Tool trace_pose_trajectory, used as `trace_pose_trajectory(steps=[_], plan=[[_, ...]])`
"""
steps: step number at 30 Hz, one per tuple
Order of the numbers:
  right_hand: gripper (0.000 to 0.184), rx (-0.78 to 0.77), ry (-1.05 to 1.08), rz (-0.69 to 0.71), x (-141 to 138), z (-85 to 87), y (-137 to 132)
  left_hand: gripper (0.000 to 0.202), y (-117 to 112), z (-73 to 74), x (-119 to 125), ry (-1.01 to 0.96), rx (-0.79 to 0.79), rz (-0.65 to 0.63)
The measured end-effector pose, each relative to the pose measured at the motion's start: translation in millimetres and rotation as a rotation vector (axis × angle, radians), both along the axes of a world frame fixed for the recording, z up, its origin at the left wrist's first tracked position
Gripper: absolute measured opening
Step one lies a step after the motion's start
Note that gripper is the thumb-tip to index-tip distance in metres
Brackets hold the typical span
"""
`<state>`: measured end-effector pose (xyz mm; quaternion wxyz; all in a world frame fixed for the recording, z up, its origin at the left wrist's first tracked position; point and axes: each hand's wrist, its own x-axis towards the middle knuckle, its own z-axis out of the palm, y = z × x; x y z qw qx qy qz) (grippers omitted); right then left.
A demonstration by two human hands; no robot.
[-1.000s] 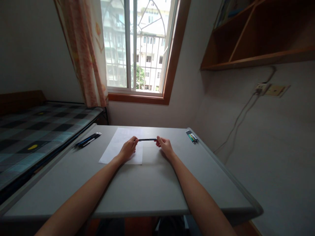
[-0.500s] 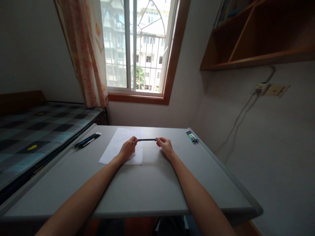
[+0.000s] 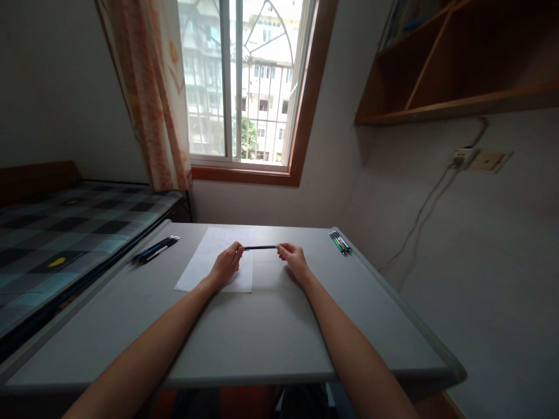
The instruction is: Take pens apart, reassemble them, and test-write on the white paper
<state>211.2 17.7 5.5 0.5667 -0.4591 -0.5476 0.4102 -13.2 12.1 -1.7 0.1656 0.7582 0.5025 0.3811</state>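
Note:
A dark, slim pen (image 3: 260,248) is held level between my two hands above the table. My left hand (image 3: 227,262) pinches its left end, and my right hand (image 3: 292,258) pinches its right end. Both tips of the pen are hidden by the fingers. Beneath my left hand lies a white sheet of paper (image 3: 196,273), partly covered by that hand. Right of my right hand, several pens with dark, green and blue parts (image 3: 340,242) lie side by side near the table's right edge.
Several dark pens (image 3: 156,250) lie in a bunch near the left edge of the grey-white table (image 3: 257,343). A bed with a checked cover (image 3: 109,221) stands to the left. A window is behind the table; a wooden shelf (image 3: 437,107) and cables (image 3: 421,221) are at right.

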Motion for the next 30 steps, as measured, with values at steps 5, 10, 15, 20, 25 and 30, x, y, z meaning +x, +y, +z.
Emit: trace_pose_trajectory(steps=[5,10,15,20,25,30], plan=[[0.035,0.001,-0.010,-0.013,0.7,0.1,-0.2,0.031,-0.1,0.0,0.7,0.000,0.005,0.000],[0.034,-0.008,-0.013,-0.017,1.4,-2.6,2.3,0.030,0.8,-0.7,1.0,0.017,0.007,0.015],[0.034,0.011,-0.017,0.002,1.1,-2.8,2.5,0.031,0.8,0.0,0.6,0.034,0.004,0.017],[0.036,-0.011,-0.024,-0.035,1.6,-3.6,3.1,0.031,-0.1,0.4,0.9,0.014,0.011,0.006],[0.036,-0.012,-0.040,-0.033,2.5,-5.0,4.3,0.031,-0.1,0.4,0.8,0.001,0.013,0.006],[0.034,0.012,-0.044,-0.001,1.7,-2.3,1.7,0.031,1.3,-0.7,0.0,0.014,0.017,0.013]])
